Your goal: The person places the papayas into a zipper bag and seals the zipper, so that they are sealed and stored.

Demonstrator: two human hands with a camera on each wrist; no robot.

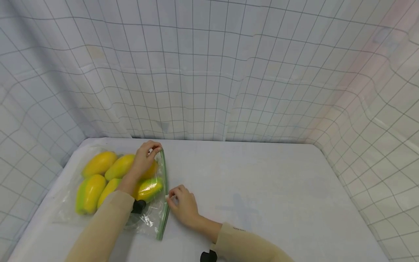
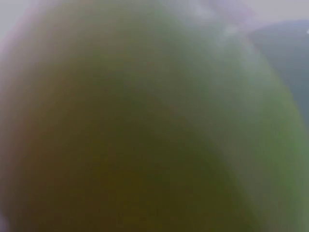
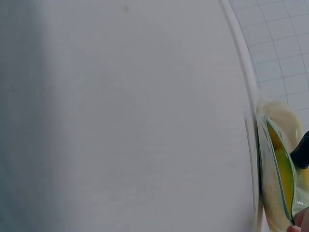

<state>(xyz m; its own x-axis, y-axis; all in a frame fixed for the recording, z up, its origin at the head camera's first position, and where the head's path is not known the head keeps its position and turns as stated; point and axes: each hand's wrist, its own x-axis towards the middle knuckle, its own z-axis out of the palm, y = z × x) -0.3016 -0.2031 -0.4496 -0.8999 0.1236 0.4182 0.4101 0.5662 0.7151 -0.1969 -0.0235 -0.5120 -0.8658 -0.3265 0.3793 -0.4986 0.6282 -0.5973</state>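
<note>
A clear zip bag [image 1: 148,222] lies on the left of the table, holding several yellow-green mangoes [image 1: 90,193]. Along its right side runs a green zip strip [image 1: 162,227]. My left hand [image 1: 144,158] reaches over the mangoes and pinches the strip's far end. Partway down the strip, my right hand [image 1: 184,207] pinches a small white slider [image 1: 166,196]. In the right wrist view the bag's green-edged mouth [image 3: 279,159] stands parted, and fingertips [image 3: 301,220] touch its near end. A blurred green-yellow surface [image 2: 145,121], probably a mango, fills the left wrist view.
A white-covered table [image 1: 262,182] spreads to the right of the bag. White grid-patterned curtains [image 1: 209,80] hang behind it and on both sides. Dark wrist cameras, such as the one [image 1: 208,256] below the right sleeve, sit on both wrists.
</note>
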